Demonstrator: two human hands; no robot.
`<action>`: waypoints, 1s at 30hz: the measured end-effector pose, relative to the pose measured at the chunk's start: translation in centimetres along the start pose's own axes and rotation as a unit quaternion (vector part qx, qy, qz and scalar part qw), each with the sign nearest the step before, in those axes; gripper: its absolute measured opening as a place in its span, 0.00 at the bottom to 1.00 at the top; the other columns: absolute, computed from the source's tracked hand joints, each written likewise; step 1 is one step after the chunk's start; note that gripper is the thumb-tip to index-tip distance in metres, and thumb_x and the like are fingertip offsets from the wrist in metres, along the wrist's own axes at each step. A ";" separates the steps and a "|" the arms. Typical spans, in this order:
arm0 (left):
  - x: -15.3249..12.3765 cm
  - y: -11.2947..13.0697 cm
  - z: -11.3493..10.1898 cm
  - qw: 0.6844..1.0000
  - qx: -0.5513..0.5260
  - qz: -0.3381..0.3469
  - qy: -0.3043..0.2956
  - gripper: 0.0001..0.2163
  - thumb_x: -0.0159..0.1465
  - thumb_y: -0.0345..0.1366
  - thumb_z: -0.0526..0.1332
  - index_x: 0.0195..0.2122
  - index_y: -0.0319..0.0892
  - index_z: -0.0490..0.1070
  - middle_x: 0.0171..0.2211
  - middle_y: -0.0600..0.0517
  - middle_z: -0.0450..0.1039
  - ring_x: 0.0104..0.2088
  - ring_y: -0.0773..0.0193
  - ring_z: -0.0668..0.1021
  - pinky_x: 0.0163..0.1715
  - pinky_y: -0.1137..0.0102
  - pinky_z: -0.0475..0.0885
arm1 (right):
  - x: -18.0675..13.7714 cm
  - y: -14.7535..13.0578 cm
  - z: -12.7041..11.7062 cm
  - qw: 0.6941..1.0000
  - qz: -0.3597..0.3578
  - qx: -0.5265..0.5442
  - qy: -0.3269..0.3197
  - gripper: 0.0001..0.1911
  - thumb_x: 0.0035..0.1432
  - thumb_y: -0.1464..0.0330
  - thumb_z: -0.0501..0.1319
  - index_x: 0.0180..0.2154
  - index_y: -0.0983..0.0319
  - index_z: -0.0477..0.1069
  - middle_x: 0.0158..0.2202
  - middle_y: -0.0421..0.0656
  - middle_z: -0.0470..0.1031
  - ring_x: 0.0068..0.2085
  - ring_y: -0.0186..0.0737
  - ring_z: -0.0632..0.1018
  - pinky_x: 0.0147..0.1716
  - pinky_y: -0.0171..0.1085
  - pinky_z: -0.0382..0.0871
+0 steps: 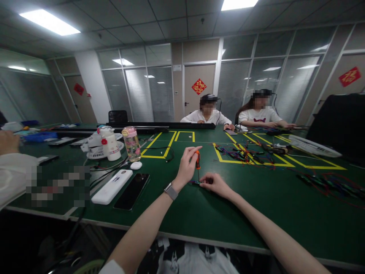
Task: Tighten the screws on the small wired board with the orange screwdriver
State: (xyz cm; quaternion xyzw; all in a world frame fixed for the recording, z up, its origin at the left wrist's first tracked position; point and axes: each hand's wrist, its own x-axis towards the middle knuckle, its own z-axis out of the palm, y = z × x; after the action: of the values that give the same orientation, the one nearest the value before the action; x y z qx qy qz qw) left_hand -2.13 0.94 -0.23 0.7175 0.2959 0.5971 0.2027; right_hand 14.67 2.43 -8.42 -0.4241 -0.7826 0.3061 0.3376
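Note:
My left hand (pixel 188 161) is closed around the orange and black handle of a screwdriver (pixel 197 163), held upright with its thin shaft pointing down. Below the shaft, on the green tabletop, lies a small green terminal block (pixel 195 183) with thin wires running off to its left. The fingers of my right hand (pixel 213 183) pinch the right end of this piece and hold it against the table. How exactly the tip meets the piece is too small to make out.
To the left lie a black phone (pixel 132 191), a white power bank (pixel 112 187) and a white earbud case (pixel 136 165). Behind them stand a pink-lidded bottle (pixel 131 144) and a white jug (pixel 111 144). Wire bundles (pixel 236 153) lie to the right. Two people sit opposite; another person's sleeve (pixel 17 175) is at left.

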 end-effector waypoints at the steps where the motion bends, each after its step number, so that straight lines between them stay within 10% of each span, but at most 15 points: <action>1: 0.0 -0.1 0.0 1.000 -0.017 -0.002 -0.006 0.14 0.68 0.35 0.49 0.52 0.46 0.68 0.46 0.49 0.66 0.44 0.65 0.74 0.46 0.69 0.69 | 0.0 -0.1 0.0 1.000 0.001 0.002 -0.002 0.12 0.50 0.63 0.65 0.34 0.65 0.75 0.23 0.39 0.72 0.24 0.33 0.70 0.25 0.33 0.63; 30: 0.1 -0.4 -0.4 0.989 0.133 0.066 0.023 0.12 0.67 0.38 0.54 0.49 0.43 0.69 0.39 0.50 0.70 0.39 0.65 0.74 0.41 0.70 0.70 | 0.1 0.1 -0.6 0.999 -0.009 -0.006 -0.032 0.11 0.49 0.68 0.65 0.36 0.64 0.76 0.26 0.39 0.69 0.27 0.33 0.68 0.27 0.32 0.62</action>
State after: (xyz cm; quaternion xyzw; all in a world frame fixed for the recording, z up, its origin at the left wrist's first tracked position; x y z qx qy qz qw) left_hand -2.56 1.30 -0.32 0.7420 0.3292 0.5810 0.0592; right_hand 15.11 2.69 -8.13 -0.4093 -0.7986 0.3120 0.3121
